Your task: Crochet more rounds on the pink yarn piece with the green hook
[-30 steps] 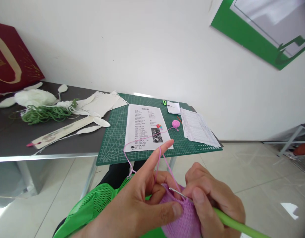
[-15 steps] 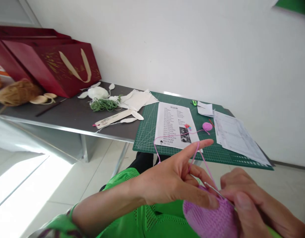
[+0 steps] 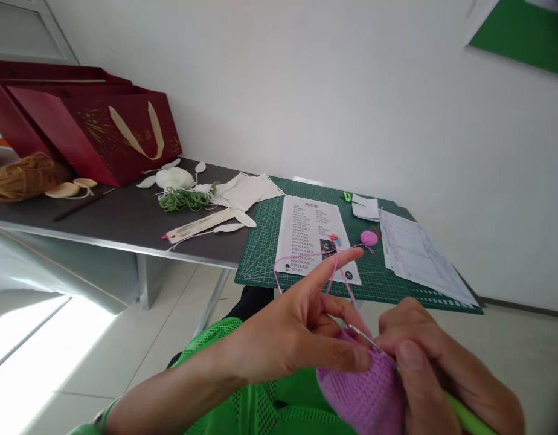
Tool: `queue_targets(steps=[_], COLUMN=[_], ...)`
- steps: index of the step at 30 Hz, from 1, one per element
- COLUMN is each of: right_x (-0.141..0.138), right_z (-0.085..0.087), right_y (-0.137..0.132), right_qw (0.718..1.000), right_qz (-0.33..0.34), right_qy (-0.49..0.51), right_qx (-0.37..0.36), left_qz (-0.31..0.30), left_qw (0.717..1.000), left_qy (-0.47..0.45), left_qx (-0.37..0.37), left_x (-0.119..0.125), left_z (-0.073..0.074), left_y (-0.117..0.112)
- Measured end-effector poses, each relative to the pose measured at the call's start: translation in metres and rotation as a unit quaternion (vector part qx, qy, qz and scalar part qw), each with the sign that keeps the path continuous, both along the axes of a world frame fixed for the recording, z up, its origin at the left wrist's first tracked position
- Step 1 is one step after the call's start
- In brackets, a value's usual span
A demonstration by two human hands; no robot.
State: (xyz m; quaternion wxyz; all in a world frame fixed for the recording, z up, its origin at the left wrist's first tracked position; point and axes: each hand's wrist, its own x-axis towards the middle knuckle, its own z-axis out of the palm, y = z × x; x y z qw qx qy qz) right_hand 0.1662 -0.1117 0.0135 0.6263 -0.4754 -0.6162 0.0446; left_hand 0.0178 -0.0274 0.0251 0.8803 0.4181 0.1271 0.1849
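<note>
- Crochet piece [image 3: 360, 386], pink, right under both hands, its top edge between L thumb & R fingers
- L hand [image 3: 288, 338]: index raised, spread from the others, pink yarn [image 3: 337, 284] looped over it; thumb + middle fingers pinch piece's edge
- R hand [image 3: 424, 362]: fingers curled, close together round crochet hook [image 3: 365, 338], w/ green handle [image 3: 464, 415]; metal tip at piece's top edge
- Yarn ball [image 3: 368, 238] on green cutting mat [image 3: 378, 272], strand runs to L index
- Pattern sheet [image 3: 306, 232] on mat, printed papers [image 3: 424, 254] to R
- Grey table [image 3: 102, 223] beyond: white yarn [image 3: 174, 179], green cord [image 3: 183, 199]; red gift bags [image 3: 125, 133] far L
</note>
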Motion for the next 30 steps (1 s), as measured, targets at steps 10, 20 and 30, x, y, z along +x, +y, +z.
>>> queue_targets(steps=[10,20,30], right_x=[0.008,0.008,0.014], right_z=[0.012,0.015,0.023], right_y=[0.000,0.005,0.002], right_qw=[0.998,0.998,0.991], right_qz=[0.031,0.038,0.049], right_qy=[-0.060,-0.055,-0.121], right_qx=[-0.016,-0.014,-0.030], left_qz=[0.026,0.028,0.019], left_qw=[0.999,0.998,0.999], left_qy=[-0.026,-0.015,-0.008], left_qx=[0.038,0.046,0.045], left_x=[-0.002,0.000,-0.002], left_z=[0.000,-0.001,-0.002], left_y=[-0.006,-0.005,-0.005])
